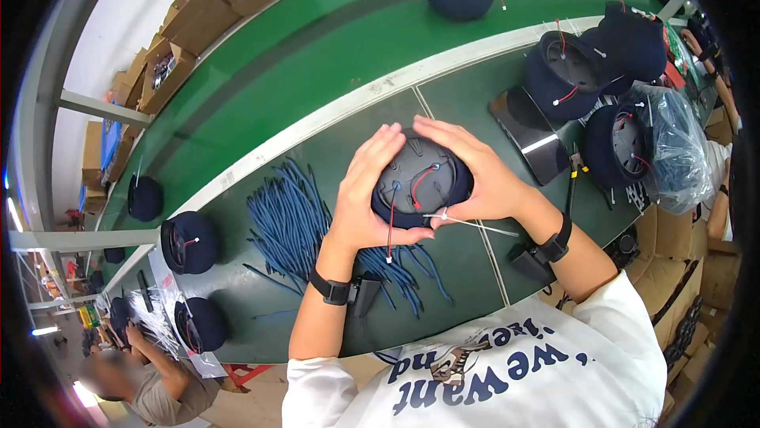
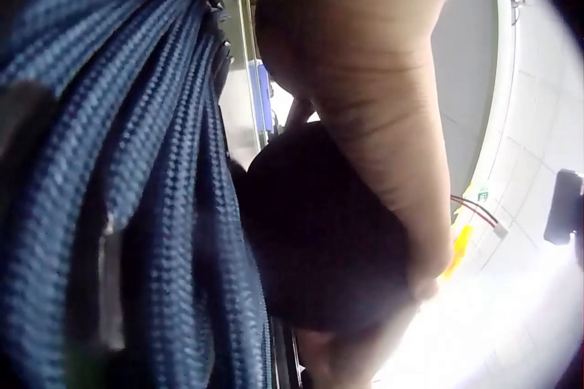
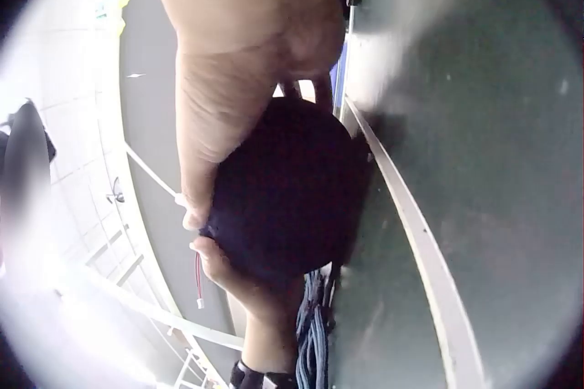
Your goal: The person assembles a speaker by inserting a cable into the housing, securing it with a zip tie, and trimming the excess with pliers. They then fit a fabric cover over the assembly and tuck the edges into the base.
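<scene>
Both hands grip a round dark fabric-covered piece (image 1: 423, 171) from opposite sides, its grey inner face up in the head view. The left hand (image 1: 360, 198) curves round its left side, the right hand (image 1: 483, 178) round its right, with the thumbs close together at the near edge. Red wires with a small white connector (image 1: 389, 259) hang over that edge, and a white cable tie (image 1: 483, 226) sticks out by the right thumb. In the left wrist view the left hand (image 2: 374, 106) lies against the dark piece (image 2: 319, 225); the right wrist view shows the right hand (image 3: 237, 79) holding it (image 3: 283, 188).
Blue cords (image 1: 285, 218) lie in a bundle left of and below the hands. At the right are a black tablet-like panel (image 1: 532, 135), yellow-handled pliers (image 1: 572, 182), more dark round pieces (image 1: 562, 76) and a plastic bag (image 1: 677, 147). Another person (image 1: 158, 384) sits at the lower left.
</scene>
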A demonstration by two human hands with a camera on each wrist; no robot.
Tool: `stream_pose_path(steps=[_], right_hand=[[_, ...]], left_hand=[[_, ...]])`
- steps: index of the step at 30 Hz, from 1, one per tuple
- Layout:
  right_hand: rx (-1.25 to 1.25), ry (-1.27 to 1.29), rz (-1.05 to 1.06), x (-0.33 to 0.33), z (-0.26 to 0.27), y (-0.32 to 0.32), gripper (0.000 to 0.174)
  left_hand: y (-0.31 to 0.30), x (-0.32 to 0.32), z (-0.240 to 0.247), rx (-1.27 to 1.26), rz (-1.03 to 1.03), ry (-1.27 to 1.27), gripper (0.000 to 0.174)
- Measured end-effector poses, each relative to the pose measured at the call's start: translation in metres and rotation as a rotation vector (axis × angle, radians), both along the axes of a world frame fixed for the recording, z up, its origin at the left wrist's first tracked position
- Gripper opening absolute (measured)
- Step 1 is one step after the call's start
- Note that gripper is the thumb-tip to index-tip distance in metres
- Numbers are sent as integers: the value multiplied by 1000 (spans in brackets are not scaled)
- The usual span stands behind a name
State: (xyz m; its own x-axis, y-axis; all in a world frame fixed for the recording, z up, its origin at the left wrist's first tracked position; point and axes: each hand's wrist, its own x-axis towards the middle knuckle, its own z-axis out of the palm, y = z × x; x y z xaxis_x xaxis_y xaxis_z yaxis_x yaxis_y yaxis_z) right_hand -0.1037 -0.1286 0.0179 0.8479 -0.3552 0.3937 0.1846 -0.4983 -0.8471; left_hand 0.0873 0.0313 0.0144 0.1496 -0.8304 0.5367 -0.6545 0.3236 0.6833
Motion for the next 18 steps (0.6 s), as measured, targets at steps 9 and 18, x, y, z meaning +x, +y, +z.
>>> stream_pose_path(steps=[9, 18], right_hand=[[-360, 21, 28, 1, -2, -7, 89], [-93, 50, 19, -3, -1, -2, 107]], left_hand=[[2, 6, -7, -43, -30, -202, 86], [-5, -4, 2, -41, 47, -28, 103]])
